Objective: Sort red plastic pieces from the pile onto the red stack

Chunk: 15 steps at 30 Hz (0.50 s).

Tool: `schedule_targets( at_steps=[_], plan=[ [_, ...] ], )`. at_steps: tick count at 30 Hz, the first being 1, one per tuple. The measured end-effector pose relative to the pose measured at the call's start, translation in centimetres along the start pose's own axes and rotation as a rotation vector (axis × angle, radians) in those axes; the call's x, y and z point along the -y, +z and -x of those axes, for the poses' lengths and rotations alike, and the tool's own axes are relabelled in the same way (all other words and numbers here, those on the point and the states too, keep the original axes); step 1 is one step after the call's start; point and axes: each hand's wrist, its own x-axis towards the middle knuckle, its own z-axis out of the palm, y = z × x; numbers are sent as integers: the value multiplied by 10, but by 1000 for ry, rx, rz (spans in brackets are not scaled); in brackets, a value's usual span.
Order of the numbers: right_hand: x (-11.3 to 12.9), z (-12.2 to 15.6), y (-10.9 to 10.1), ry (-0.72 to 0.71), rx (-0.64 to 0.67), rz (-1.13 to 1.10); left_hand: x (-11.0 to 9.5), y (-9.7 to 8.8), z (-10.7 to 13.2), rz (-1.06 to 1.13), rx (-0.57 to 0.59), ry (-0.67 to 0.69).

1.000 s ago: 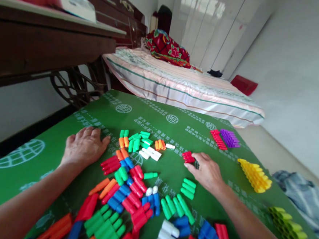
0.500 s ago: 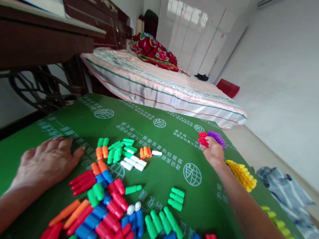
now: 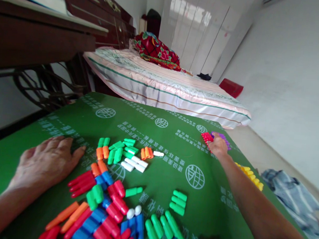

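Observation:
My left hand [image 3: 47,162] lies flat and open on the green mat [image 3: 160,137], just left of a loose pile of red, blue, green, orange and white plastic pegs [image 3: 110,199]. My right hand [image 3: 217,145] is stretched to the mat's far right edge. Its fingers are curled on the red peg stack [image 3: 206,137], which lies against a purple peg stack [image 3: 225,138] that the hand partly hides. A yellow peg stack [image 3: 251,175] sits nearer along the same edge, partly behind my right forearm.
A dark wooden sewing table with an iron base [image 3: 44,42] stands at the left. A bed with a striped cover [image 3: 164,87] runs behind the mat. A blue cloth [image 3: 293,194] lies on the floor at the right, and white wardrobe doors [image 3: 198,27] close the far end.
My right hand picked up red pegs near the mat's middle and carried them to the red stack at the far right, where it now rests. My left hand stayed flat.

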Motion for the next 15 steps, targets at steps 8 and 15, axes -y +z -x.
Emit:
schedule_targets(
  at_steps=[8,15],
  plan=[
    [-2,0,5,4,1,5,-3,-3,1,-7,-3,1],
    [-6,-5,9,25,17,3,-7,-6,2,-39,46,-12]
  ],
)
